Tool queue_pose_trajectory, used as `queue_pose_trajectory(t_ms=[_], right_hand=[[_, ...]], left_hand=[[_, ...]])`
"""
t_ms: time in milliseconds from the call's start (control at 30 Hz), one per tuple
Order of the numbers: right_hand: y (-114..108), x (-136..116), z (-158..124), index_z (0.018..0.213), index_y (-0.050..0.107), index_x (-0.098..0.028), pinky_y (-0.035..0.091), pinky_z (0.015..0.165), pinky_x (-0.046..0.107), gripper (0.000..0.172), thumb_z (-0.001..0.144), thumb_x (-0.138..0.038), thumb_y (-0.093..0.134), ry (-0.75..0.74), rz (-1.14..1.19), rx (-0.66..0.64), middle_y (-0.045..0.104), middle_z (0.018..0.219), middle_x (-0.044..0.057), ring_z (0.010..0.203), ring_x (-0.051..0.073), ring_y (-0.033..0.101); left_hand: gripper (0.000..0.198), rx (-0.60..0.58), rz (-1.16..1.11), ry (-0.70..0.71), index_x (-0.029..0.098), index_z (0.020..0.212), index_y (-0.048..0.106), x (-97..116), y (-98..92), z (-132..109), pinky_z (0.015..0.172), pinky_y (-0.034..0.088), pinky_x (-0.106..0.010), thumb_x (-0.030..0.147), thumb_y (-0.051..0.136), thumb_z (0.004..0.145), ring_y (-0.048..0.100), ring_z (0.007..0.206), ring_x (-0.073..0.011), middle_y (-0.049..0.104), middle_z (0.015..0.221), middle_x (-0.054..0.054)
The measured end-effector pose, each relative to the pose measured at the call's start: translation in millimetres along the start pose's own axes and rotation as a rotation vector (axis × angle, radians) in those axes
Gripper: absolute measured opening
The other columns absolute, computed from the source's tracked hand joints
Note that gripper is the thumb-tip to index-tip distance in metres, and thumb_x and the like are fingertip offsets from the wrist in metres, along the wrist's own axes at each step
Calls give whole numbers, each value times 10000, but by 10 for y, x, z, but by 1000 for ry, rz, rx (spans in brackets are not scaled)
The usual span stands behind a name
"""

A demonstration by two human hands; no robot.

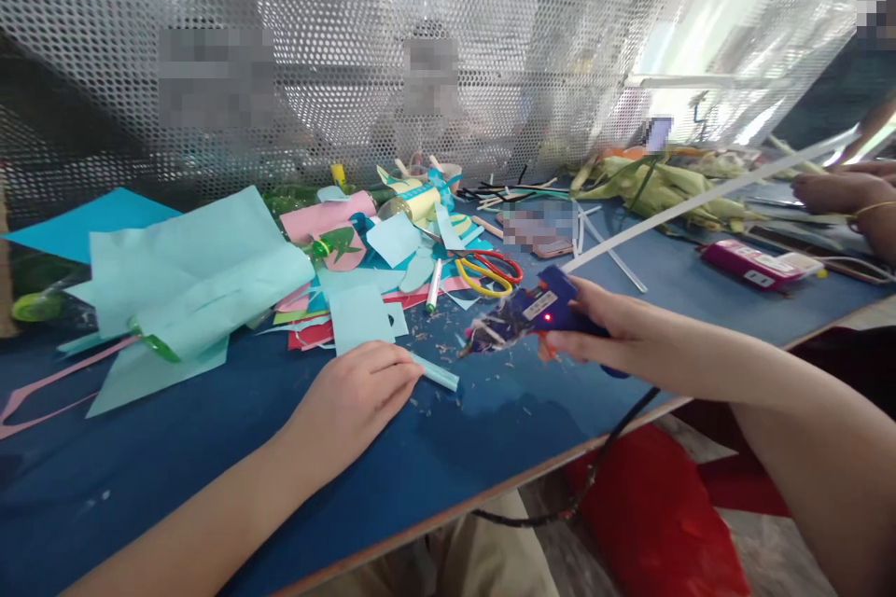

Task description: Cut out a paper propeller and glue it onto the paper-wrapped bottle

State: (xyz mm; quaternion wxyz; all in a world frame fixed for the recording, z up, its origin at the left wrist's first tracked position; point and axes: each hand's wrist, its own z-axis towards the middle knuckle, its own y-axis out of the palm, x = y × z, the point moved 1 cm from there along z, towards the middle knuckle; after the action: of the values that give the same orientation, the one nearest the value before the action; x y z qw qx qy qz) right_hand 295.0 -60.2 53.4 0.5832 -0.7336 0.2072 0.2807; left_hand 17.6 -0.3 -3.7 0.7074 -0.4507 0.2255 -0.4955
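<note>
Left hand (364,392) pinched rolled light-blue paper (440,374); right hand (616,322) gripped blue glue gun (538,310). Gluing seemed underway; next move likely called for steady aim.

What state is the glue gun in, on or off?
Apparently on: a red light glows on the glue gun in the right hand.

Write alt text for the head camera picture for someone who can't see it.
A person's right hand holds a blue glue gun above a blue table, while the left hand holds a pale blue roll on it. Beyond lie paper scraps, scissors and a white pen, with a perforated metal screen behind.
</note>
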Motion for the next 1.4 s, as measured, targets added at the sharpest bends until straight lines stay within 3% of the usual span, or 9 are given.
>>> queue_pose_trajectory(t_ms=[100,200,367,567,900,1033,1133,1233,1400], right_hand=[[-74,191,39,1110,562,-208,525,664,237,376,841,-471,549,127,408,20,685,979,48,826,178,639],[-93,441,54,1008,627,-215,512,590,223,284,811,-419,607,330,641,202,708,937,41,728,163,654],[-66,758,36,796,703,-177,477,601,226,170,784,-341,659,405,597,349,729,825,66,688,166,642],[-72,961,-12,875,703,-187,452,709,251,118,758,-190,686,382,652,497,743,895,103,797,184,664],[-168,1115,96,865,676,-167,431,637,317,383,699,-509,628,441,113,386,724,786,93,774,272,645],[-116,930,65,735,619,-171,409,659,387,438,660,-602,641,505,-433,632,617,649,109,743,328,600],[157,529,33,758,565,-200,438,639,363,320,707,-501,660,261,-527,863,611,697,80,715,286,592],[576,57,68,768,572,-224,470,626,283,93,827,-295,585,-218,-265,537,626,733,22,692,192,600],[981,-322,190,838,595,-218,486,712,306,113,833,-105,594,-468,-226,375,651,823,22,782,190,589]], left_hand=[[207,1,-31,3,147,892,649,-15,32,-6,767,517,-291,138,444,915,629,845,-167,682,877,-57],[167,-11,-83,-14,153,894,643,-41,59,-7,771,507,-295,129,478,903,608,858,-169,662,888,-58],[135,-44,-139,-55,161,877,636,-74,75,10,789,483,-311,142,504,901,575,872,-173,636,890,-54],[156,-48,-142,-19,155,893,617,-70,87,14,801,473,-316,161,465,925,570,888,-175,642,903,-57],[222,-56,-67,-14,160,874,584,-9,49,58,800,482,-344,175,378,957,579,859,-183,625,865,-58],[209,-63,-53,-5,145,865,582,-3,40,57,810,479,-352,158,391,949,572,853,-186,621,855,-60],[196,-76,-58,6,141,860,585,-2,41,63,812,478,-348,151,407,943,570,862,-188,624,855,-58],[208,-84,-69,3,146,859,590,1,41,67,805,479,-339,148,401,945,566,856,-182,621,850,-54],[182,-83,-110,-44,144,889,603,-4,37,56,804,477,-339,155,426,935,541,899,-191,608,889,-72]])
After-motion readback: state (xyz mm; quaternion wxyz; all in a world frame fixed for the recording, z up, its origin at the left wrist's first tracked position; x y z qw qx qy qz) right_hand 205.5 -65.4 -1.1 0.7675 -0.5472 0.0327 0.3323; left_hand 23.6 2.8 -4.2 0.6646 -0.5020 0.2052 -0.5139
